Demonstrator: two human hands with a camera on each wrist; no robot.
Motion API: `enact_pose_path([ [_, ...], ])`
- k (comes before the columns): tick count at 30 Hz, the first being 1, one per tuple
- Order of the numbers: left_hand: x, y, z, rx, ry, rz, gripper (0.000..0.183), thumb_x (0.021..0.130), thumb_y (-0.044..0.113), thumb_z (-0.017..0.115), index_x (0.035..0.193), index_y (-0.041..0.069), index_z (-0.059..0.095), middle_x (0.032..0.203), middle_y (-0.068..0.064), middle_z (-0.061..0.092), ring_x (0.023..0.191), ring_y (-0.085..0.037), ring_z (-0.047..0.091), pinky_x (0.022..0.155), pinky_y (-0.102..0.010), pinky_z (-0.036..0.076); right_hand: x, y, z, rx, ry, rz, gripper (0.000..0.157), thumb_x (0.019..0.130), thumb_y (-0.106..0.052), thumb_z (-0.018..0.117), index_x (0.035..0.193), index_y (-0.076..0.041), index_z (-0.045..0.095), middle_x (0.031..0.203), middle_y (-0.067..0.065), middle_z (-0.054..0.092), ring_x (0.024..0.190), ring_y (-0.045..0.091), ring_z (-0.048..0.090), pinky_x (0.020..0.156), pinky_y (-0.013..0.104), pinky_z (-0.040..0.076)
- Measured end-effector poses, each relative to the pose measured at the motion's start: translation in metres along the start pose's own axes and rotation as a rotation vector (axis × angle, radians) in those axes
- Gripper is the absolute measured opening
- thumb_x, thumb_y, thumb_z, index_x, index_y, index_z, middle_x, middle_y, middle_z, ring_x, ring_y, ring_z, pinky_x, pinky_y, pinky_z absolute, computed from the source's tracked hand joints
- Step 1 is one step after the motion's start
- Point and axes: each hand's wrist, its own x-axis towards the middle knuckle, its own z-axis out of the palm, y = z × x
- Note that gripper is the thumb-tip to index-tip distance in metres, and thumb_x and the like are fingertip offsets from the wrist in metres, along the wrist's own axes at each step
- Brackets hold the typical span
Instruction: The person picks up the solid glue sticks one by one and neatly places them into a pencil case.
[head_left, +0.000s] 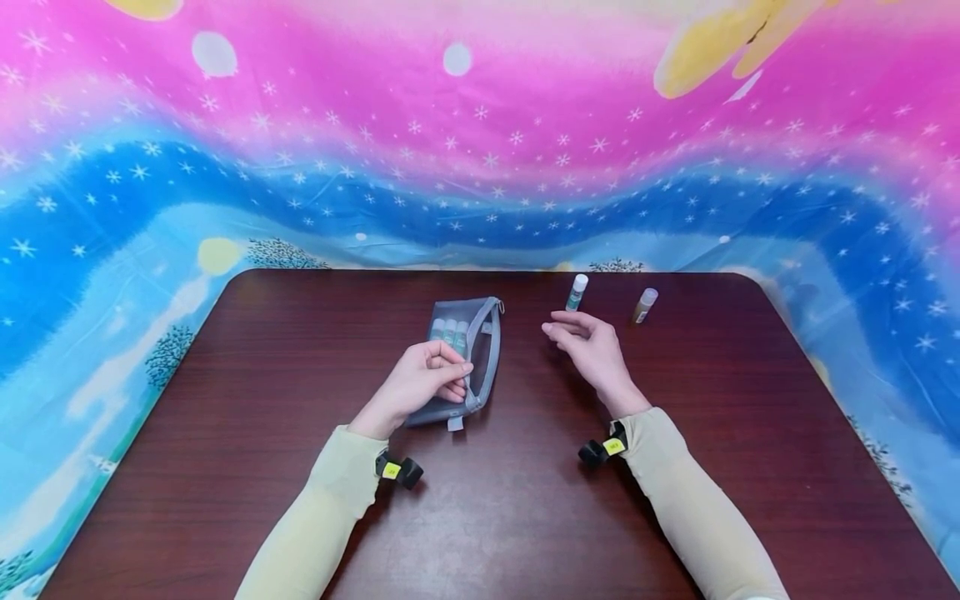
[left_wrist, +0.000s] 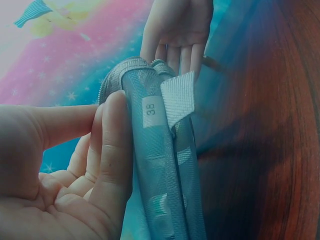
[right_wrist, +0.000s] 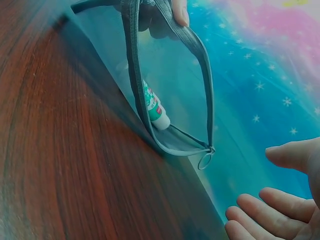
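Note:
A grey mesh zip pouch point(head_left: 452, 312) lies on the table with its mouth unzipped and gaping to the right. Several glue sticks point(head_left: 449, 330) with white caps and green labels show through the mesh; the right wrist view looks in at one glue stick point(right_wrist: 156, 111). My left hand point(head_left: 429, 379) pinches the near edge of the mouth between thumb and fingers. To the right, my right hand point(head_left: 594, 354) hovers with loosely bent fingers, holding nothing. Just beyond its fingertips stands a white-capped glue stick point(head_left: 577, 292), its base partly hidden.
Farther right on the table point(head_left: 495, 517) stands a second stick point(head_left: 645, 306) with a clear, pale cap and a brownish body. A patterned pink and blue cloth point(head_left: 480, 150) hangs behind the table's far edge. A ring pull point(right_wrist: 205, 160) dangles from the zip end.

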Motion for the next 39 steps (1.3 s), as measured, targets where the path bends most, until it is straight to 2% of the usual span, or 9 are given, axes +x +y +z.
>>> enact_pose_path([
  [9,0.0,0.0,0.0,-0.004,-0.003,-0.001,0.021,0.087,0.004,0.065,0.098,-0.012,0.056,0.075,-0.023,0.063,0.063,-0.024,0.063,0.069,-0.042,0.057,-0.001,-0.002,-0.007,0.001,0.011,0.01,0.048,0.083,-0.036,0.072,0.122,-0.011,0.062,0.107,0.009,0.067,0.097,0.02,0.064,0.083,0.029,0.052],
  [26,0.0,-0.001,-0.001,0.002,-0.002,0.003,0.021,0.088,0.003,0.065,0.099,-0.012,0.055,0.076,-0.023,0.063,0.063,-0.025,0.063,0.07,-0.042,0.057,-0.001,0.004,-0.02,-0.087,0.068,0.031,0.047,0.081,-0.042,0.072,0.12,-0.017,0.064,0.106,0.004,0.068,0.097,0.012,0.062,0.083,0.028,0.05],
  [39,0.0,0.0,0.0,0.0,0.001,-0.004,0.018,0.088,0.002,0.063,0.098,-0.011,0.055,0.075,-0.022,0.063,0.063,-0.024,0.063,0.069,-0.041,0.057,0.001,0.007,-0.028,-0.093,0.087,0.043,0.055,0.08,-0.045,0.071,0.123,-0.011,0.062,0.108,0.004,0.067,0.1,0.013,0.061,0.083,0.03,0.048],
])
